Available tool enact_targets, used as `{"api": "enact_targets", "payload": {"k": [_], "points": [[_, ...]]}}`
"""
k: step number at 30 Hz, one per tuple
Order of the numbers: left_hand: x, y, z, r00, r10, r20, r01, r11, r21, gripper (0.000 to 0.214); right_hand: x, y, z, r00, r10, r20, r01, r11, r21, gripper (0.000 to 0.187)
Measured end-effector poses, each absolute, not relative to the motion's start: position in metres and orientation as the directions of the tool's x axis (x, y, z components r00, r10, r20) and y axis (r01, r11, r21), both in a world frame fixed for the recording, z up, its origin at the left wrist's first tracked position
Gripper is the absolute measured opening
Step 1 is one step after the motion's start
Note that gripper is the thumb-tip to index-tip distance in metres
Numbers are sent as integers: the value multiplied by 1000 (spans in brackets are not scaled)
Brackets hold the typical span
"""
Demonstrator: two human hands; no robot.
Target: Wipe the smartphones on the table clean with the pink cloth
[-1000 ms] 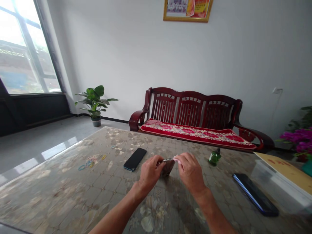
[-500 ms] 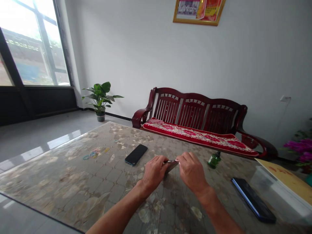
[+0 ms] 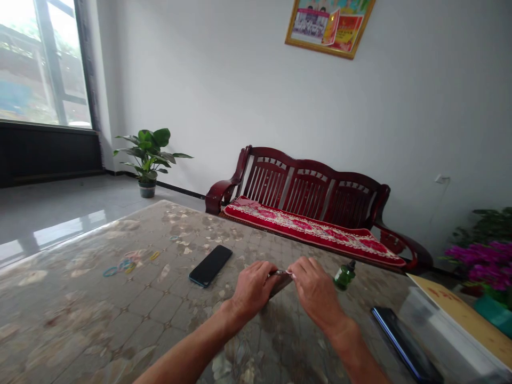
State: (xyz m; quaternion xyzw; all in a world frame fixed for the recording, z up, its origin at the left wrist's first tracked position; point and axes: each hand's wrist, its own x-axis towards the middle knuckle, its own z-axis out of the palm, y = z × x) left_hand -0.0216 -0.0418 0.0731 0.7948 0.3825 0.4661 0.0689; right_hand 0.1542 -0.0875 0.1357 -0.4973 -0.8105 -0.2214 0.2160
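Note:
My left hand (image 3: 251, 289) is closed round a dark phone (image 3: 279, 281), held tilted just above the table (image 3: 80, 314). My right hand (image 3: 316, 292) pinches something small and pink at the phone's top edge; what it is stays unclear. A second black phone (image 3: 210, 265) lies flat on the table to the left of my hands. A small green bottle (image 3: 344, 276) stands to the right of my right hand. Another dark phone (image 3: 402, 344) lies near the right front.
Several coloured rubber bands (image 3: 124, 263) lie on the table's left side. A cardboard sheet (image 3: 464, 314) covers the right edge. Beyond the table are a red wooden bench (image 3: 308, 213), a potted plant (image 3: 147, 154) and purple flowers (image 3: 478, 256).
The view has swung slightly left and up. Both hands keep their hold on the phone, which has tilted flatter and dropped closer to the table.

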Motion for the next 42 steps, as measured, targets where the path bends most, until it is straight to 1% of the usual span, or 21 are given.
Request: {"api": "enact_targets", "payload": {"k": [3, 10, 15, 22, 29, 36, 42], "points": [[-19, -40, 73, 262, 665, 699, 539, -702, 465, 3, 158, -87, 133, -402, 703, 587, 907, 395, 147, 19], [-12, -40, 70, 237, 668, 705, 537, -695, 478, 4, 163, -88, 129, -344, 693, 634, 926, 364, 104, 21], [-8, -38, 67, 251, 662, 707, 537, -702, 467, 5, 162, -86, 130, -357, 689, 631, 919, 381, 104, 21], [-6, -36, 67, 267, 644, 717, 530, -719, 449, 8, 162, -88, 129, -334, 685, 648, 934, 334, 127, 21], [-9, -37, 69, 280, 642, 714, 524, -725, 447, 9, 162, -89, 129, -330, 709, 623, 935, 337, 112, 23], [-8, -37, 72, 275, 634, 723, 505, -735, 452, 8, 157, -91, 129, -333, 694, 639, 929, 357, 96, 25], [-8, -35, 68, 280, 652, 704, 517, -721, 462, 7, 162, -91, 124, -317, 668, 674, 920, 388, 48, 25]]}}
